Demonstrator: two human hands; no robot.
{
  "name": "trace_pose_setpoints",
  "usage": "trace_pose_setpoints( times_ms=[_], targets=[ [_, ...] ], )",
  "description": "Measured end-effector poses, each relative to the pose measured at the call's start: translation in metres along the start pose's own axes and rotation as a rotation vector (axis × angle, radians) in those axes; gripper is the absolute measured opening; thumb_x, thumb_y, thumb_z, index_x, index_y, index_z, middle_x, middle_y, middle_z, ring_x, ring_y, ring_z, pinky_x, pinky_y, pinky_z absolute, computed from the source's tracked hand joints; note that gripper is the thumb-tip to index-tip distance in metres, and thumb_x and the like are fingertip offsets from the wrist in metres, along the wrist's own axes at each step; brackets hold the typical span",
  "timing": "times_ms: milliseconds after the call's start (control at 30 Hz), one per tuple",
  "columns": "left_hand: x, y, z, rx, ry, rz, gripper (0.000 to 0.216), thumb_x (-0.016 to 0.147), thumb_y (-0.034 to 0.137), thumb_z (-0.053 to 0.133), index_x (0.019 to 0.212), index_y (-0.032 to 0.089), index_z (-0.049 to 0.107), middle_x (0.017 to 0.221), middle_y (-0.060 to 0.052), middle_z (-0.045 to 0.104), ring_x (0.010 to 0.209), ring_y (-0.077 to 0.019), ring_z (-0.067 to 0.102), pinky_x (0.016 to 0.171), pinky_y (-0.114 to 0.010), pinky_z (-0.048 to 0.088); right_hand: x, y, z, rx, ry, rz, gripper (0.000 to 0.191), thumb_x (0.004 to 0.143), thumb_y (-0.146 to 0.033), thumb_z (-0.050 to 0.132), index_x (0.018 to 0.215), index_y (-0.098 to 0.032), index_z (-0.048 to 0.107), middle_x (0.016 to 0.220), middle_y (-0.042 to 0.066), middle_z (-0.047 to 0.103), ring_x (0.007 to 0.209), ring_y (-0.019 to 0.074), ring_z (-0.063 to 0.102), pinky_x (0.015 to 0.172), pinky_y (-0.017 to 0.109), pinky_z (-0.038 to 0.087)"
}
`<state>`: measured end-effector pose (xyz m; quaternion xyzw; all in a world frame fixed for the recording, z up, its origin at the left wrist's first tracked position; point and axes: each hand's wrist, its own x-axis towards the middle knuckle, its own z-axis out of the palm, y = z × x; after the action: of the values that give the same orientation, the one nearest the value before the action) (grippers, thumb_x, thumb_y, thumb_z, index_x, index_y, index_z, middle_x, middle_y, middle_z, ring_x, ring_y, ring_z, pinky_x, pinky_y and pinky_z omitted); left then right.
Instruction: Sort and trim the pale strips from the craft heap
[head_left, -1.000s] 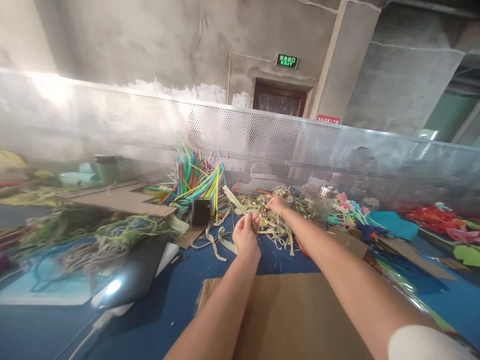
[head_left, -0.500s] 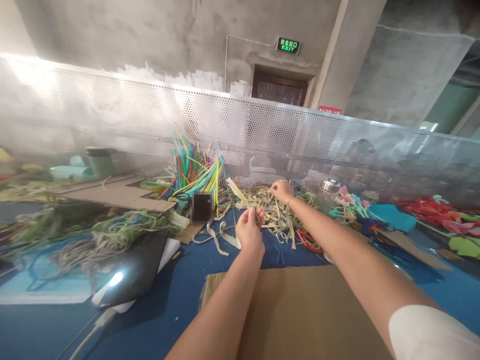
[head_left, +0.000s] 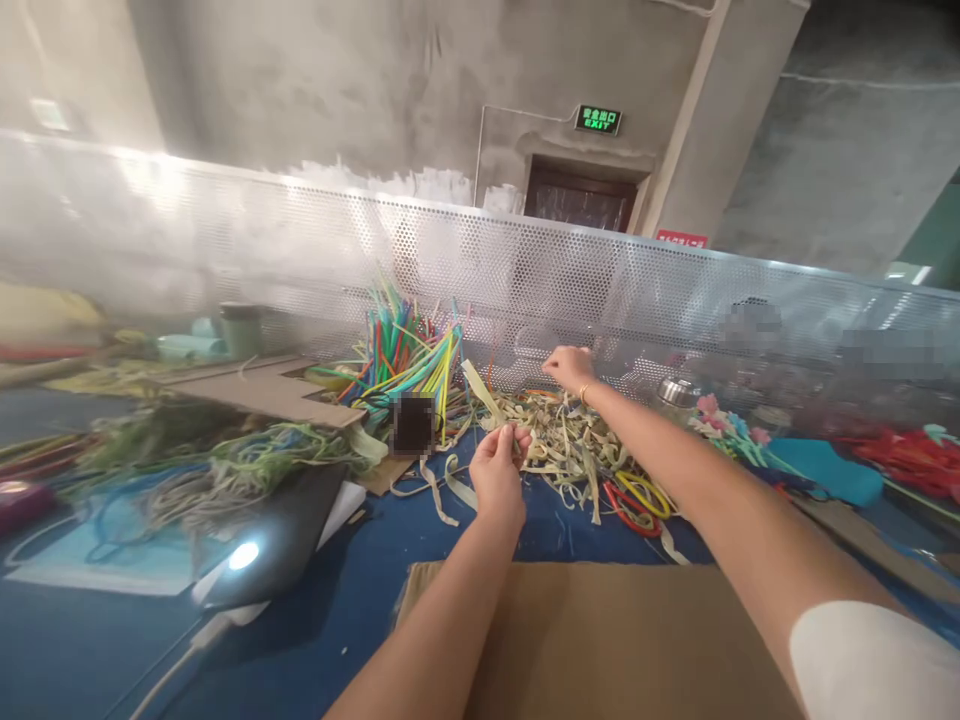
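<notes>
My left hand (head_left: 498,470) is closed in a pinch on a pale yellow-green strip (head_left: 482,388), whose flat end sticks up and to the left. A heap of dry, curled pale strips (head_left: 566,425) lies just beyond it on the blue table. Above the back of that heap is my right hand (head_left: 570,370), with a thin bracelet at the wrist. Its fingers are bent together; anything between them is too small to make out. Left of the strip stands a bunch of colourful thin stems (head_left: 409,350).
A brown cardboard sheet (head_left: 600,640) lies in front of me. Perforated metal panels (head_left: 450,240) stand along the back. At the left are cardboard pieces (head_left: 247,390), grey-green cords (head_left: 187,500) and a lit lamp (head_left: 244,556). A metal-lidded jar (head_left: 677,392) and pink flowers (head_left: 712,410) stand right.
My right hand has lifted off the heap and away from it. My left hand still pinches the strip. The view has shifted, so the background sits lower and further right.
</notes>
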<state>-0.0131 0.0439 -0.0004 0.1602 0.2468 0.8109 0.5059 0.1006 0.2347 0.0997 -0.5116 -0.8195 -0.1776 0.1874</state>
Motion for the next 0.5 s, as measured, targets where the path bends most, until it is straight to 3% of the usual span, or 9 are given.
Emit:
trace_pose_setpoints(
  times_ms=[133,200,300,367,500],
  targets=[
    [0.001,-0.002,-0.001,0.011,-0.02,0.017,0.029,0.063,0.032,0.08,0.08,0.012,0.066,0.07,-0.003,0.068,0.065,-0.0103,0.065,0.074,-0.025,0.052,0.004,0.015,-0.043,0.338,0.247,0.016,0.026,0.083,-0.042,0.062,0.087,-0.02,0.075,0.096,0.004,0.07,0.088,0.0175,0.059,0.082,0.03,0.036],
    [0.001,-0.002,-0.001,0.023,-0.029,0.026,0.029,0.064,0.032,0.079,0.08,0.012,0.066,0.069,-0.003,0.068,0.064,-0.0099,0.064,0.073,-0.024,0.052,-0.005,0.018,-0.055,0.368,0.261,0.008,0.036,0.081,-0.05,0.062,0.084,-0.016,0.074,0.09,0.006,0.07,0.084,0.0177,0.059,0.077,0.028,0.038],
    [-0.003,-0.002,0.0,0.041,-0.044,0.029,0.028,0.064,0.032,0.079,0.08,0.012,0.067,0.068,-0.003,0.068,0.063,-0.0095,0.064,0.072,-0.024,0.052,-0.024,0.023,-0.055,0.222,0.032,0.051,0.044,0.079,-0.058,0.061,0.074,-0.016,0.073,0.077,0.005,0.07,0.081,0.0197,0.061,0.08,0.031,0.037],
    [-0.006,-0.002,0.002,0.049,-0.056,0.025,0.027,0.065,0.032,0.079,0.08,0.012,0.067,0.068,-0.002,0.068,0.063,-0.0095,0.064,0.073,-0.024,0.052,-0.034,0.028,-0.047,0.071,-0.131,0.128,0.034,0.076,-0.051,0.068,0.07,-0.018,0.073,0.078,0.006,0.071,0.089,0.0223,0.063,0.088,0.034,0.035],
    [-0.009,0.0,0.005,0.048,-0.061,0.018,0.027,0.064,0.032,0.08,0.079,0.012,0.067,0.068,-0.003,0.067,0.064,-0.0096,0.064,0.074,-0.025,0.053,-0.045,0.041,-0.019,-0.064,-0.198,0.316,0.011,0.074,-0.024,0.071,0.078,-0.015,0.076,0.098,0.018,0.072,0.102,0.0281,0.063,0.092,0.037,0.038]
  ],
)
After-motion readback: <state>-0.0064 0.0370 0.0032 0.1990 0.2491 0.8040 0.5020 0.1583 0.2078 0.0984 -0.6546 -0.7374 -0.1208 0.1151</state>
